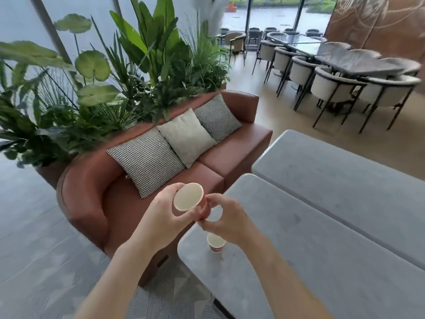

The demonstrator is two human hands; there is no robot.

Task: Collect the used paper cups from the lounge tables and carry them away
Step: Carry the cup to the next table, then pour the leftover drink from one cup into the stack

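We see 2 red paper cups, cream inside. We hold tilted cup [192,200] above near-left table corner: left hand [164,217] curls round rim end, right hand [226,221] pinches base. Second cup [216,243] stands upright on matte grey table [299,261]. Brown leather sofa [96,194] left.

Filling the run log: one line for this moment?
left hand: holds red cup | right hand: pinches its base | second cup: on grey table

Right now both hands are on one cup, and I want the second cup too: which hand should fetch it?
Probably the right hand: it hovers directly above the cup on the table, while the left hand already grips the held cup.
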